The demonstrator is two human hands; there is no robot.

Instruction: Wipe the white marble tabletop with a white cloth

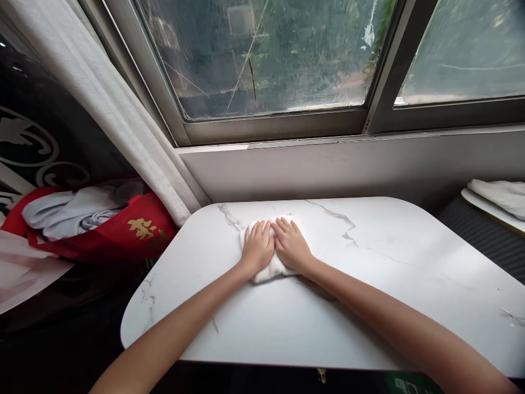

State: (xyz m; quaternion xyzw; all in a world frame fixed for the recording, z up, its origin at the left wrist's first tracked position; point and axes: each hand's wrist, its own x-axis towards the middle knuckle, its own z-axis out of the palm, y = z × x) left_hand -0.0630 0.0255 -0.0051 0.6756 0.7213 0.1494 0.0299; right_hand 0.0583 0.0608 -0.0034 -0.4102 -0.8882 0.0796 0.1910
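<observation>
A small white cloth [272, 268] lies folded on the white marble-look table [369, 284], towards its far left part. My left hand [257, 246] lies flat on the cloth with fingers stretched forward. My right hand [290, 243] lies flat beside it, touching it, fingers also stretched out on the cloth. Both hands cover most of the cloth; only its edges show.
A window [270, 60] and grey sill wall rise behind the table. A white curtain [123, 120] hangs at the left. A red bag [135, 227] with grey fabric sits left of the table. A white towel [500, 197] lies at the right edge.
</observation>
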